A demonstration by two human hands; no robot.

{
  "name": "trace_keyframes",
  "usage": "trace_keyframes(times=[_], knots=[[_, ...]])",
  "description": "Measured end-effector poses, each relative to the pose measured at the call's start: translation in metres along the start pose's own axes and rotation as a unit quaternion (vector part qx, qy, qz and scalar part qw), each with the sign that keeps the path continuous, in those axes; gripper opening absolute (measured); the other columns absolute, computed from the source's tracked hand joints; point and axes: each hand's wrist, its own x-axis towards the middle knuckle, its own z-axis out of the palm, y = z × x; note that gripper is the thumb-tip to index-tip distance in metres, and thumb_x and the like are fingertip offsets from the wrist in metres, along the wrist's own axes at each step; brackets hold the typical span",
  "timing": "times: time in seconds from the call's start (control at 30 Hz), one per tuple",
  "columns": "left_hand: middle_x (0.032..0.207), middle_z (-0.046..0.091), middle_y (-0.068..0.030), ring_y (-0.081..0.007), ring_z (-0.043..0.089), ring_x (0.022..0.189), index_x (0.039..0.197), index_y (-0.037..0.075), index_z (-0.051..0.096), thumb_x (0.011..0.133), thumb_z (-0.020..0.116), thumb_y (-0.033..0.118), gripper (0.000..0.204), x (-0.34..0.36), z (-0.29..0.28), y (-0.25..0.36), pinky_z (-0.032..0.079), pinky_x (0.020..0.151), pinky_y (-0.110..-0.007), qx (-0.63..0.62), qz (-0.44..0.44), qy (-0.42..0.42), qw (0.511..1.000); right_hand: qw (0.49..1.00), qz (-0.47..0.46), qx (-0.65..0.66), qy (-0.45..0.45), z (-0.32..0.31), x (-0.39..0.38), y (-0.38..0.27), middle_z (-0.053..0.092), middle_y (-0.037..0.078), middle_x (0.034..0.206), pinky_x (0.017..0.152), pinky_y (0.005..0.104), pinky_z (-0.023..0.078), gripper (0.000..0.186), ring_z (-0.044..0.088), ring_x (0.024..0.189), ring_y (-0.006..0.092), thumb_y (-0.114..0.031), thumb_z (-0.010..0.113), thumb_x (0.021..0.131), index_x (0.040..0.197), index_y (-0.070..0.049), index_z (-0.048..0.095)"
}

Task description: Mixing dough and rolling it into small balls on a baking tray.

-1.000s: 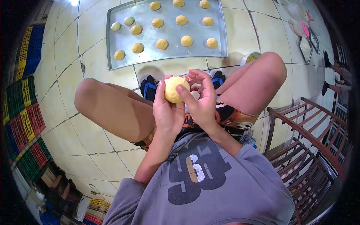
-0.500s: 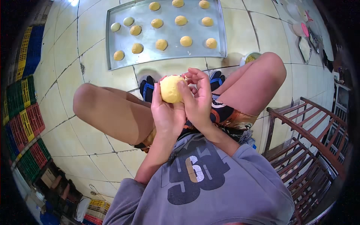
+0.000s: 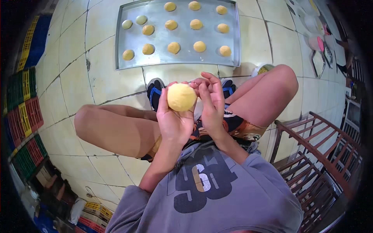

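Note:
A smooth pale-yellow dough ball point(image 3: 181, 96) rests in my left hand point(image 3: 173, 124), its thumb along the left side and fingers mostly hidden beneath it. My right hand point(image 3: 213, 106) is close against the ball's right side, fingers loosely bent and apart, thumb raised off its face; whether its back fingertips touch the ball is unclear. Beyond both hands, a metal tray point(image 3: 119, 39) lies on the tiles, bearing several spaced orange-yellow dough rounds point(image 3: 173, 47) and two paler, greenish ones point(image 3: 141, 19) toward the back left.
My bent knees flank my hands, above dark blue-strapped sandals point(image 3: 154, 93). A bowl point(image 3: 258, 71) sits behind my right knee. Stacked coloured crates point(image 3: 25, 116) line the left, a rusty metal rack point(image 3: 322, 151) stands at right, and pink-and-white containers and metal items point(image 3: 316, 43) lie back right.
My right thumb has lifted off the ball's face and moved rightward, leaving more of the ball showing in my left hand. The whole view has shifted slightly.

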Motion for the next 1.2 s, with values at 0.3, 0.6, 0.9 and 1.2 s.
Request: trace_keyframes(times=[0.3,0.6,0.9,1.2], knots=[[0.11,0.062,-0.0131,-0.0259,0.062,0.099,0.116,0.004,0.053,0.1,0.044,0.023,0.026,0.013,0.001,0.023,0.051,0.087,-0.035,0.108,0.02,0.023,0.994,0.979,0.116,-0.154,-0.072,-0.001,0.039,-0.014,0.058,0.006,0.107,0.081,0.023,0.043,0.028,0.051,0.091,0.011,-0.012,0.048,0.098,0.124,-0.004,0.052],[0.102,0.062,-0.0103,-0.0206,0.06,0.095,0.108,0.003,0.056,0.096,0.049,0.017,0.02,0.103,-0.034,0.09,0.049,0.086,-0.029,0.134,0.07,0.108,0.982,0.955,0.218,-0.121,-0.159,0.04,0.096,0.063,0.058,0.01,0.119,0.093,0.0292,0.047,0.03,0.055,0.106,0.0162,-0.012,0.045,0.1,0.125,0.001,0.053],[0.096,0.061,-0.01,-0.0174,0.056,0.086,0.106,0.003,0.061,0.094,0.051,0.023,0.026,0.287,-0.078,0.199,0.048,0.071,-0.028,0.516,0.197,0.21,0.807,0.955,0.201,-0.167,-0.144,0.086,0.243,0.233,0.059,0.012,0.116,0.087,0.0285,0.05,0.027,0.059,0.099,0.0194,-0.007,0.045,0.096,0.118,0.003,0.057],[0.101,0.069,-0.0153,-0.0312,0.064,0.097,0.114,0.004,0.064,0.089,0.05,0.041,0.047,0.324,-0.052,0.228,0.05,0.083,-0.038,0.78,0.161,0.278,0.536,0.873,0.076,-0.457,-0.153,0.066,0.238,0.203,0.066,0.012,0.11,0.083,0.0298,0.05,0.035,0.062,0.097,0.0208,-0.015,0.055,0.092,0.123,0.002,0.057]])
